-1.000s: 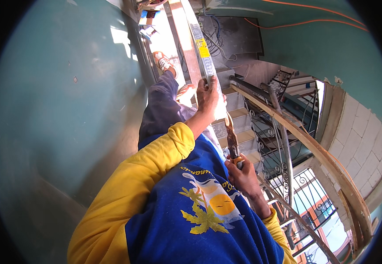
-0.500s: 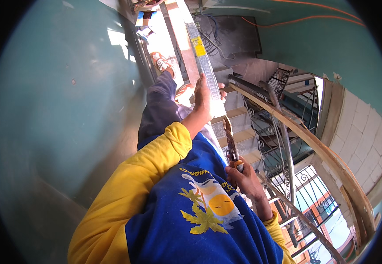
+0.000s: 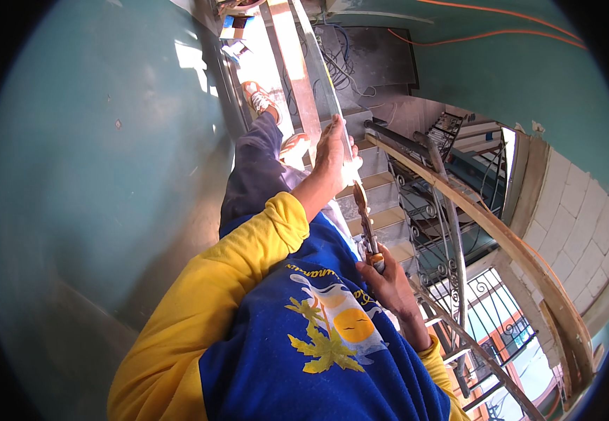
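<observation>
With left hand (image 3: 331, 158), grasping a long, pale strip (image 3: 316, 56) close to its near end, with the rest running away toward the top of the view. With right hand (image 3: 388, 277), clasping the orange handle of a rusty-brown hand tool (image 3: 363, 209), lower down, beside the blue shirt (image 3: 262, 330). Holding its tip up to the strip's near end; because of strong light, cannot tell if touching or only just beside. Standing with an orange shoe (image 3: 261, 99) left of a brown plank (image 3: 304, 91). Seen to the right: stairs (image 3: 386, 219), then a wooden board (image 3: 483, 214) crossing a metal railing (image 3: 456, 238).
</observation>
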### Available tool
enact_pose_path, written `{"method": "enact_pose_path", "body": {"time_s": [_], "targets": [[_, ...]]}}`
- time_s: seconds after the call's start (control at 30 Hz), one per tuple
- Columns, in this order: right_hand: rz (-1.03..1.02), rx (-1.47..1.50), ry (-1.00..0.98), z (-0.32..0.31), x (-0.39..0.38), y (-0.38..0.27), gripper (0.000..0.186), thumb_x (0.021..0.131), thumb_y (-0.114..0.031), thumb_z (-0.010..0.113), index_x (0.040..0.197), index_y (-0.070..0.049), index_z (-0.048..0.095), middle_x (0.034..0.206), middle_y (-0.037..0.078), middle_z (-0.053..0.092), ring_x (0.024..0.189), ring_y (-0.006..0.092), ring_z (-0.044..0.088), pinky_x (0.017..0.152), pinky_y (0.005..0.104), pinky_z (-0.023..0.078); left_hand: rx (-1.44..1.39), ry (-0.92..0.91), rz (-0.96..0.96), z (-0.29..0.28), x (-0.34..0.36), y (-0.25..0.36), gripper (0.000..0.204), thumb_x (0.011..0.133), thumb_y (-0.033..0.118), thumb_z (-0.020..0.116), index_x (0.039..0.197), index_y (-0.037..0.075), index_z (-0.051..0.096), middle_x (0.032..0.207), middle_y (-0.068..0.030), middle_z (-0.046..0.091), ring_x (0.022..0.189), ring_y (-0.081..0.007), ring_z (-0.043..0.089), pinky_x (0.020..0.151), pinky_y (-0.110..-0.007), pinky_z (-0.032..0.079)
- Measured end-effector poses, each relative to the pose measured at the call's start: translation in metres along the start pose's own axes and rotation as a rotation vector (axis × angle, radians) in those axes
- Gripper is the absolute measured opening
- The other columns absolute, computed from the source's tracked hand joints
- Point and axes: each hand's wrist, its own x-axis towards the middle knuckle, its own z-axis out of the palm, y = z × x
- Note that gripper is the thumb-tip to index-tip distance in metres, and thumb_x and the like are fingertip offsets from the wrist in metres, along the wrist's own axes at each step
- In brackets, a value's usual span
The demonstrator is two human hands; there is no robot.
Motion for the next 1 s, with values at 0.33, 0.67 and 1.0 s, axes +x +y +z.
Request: {"method": "enact_pose_path", "body": {"time_s": [0.33,0.67,1.0], "targets": [[-0.014,0.058,0.032,0.003,0.005,-0.006,0.066,0.096,-0.04,0.073,0.143,0.002,0.054,0.096,0.009,0.068,0.089,0.0172,0.064,0.083,0.0335,0.051,0.142,0.114,0.089,0.009,-0.007,-0.002,0.045,0.103,0.058,0.061,0.125,0.02,0.055,0.086,0.0007,0.05,0.067,-0.013,0.05,0.056,-0.031,0.043],[0.003,0.026,0.051,0.007,0.009,-0.004,0.07,0.095,-0.046,0.072,0.143,0.002,0.054,0.093,0.014,0.07,0.088,0.0227,0.068,0.084,0.0368,0.053,0.191,0.185,0.122,0.012,-0.008,-0.005,0.037,0.103,0.055,0.063,0.113,0.019,0.062,0.077,0.0034,0.047,0.061,-0.0089,0.047,0.05,-0.025,0.043],[0.012,-0.013,0.056,0.006,0.01,-0.007,0.074,0.095,-0.047,0.071,0.145,0.004,0.052,0.095,0.017,0.072,0.091,0.0268,0.071,0.086,0.0389,0.053,0.206,0.174,0.169,0.013,-0.01,-0.008,0.039,0.103,0.054,0.064,0.112,0.016,0.061,0.07,0.0039,0.041,0.053,-0.0076,0.042,0.042,-0.026,0.038]]}}
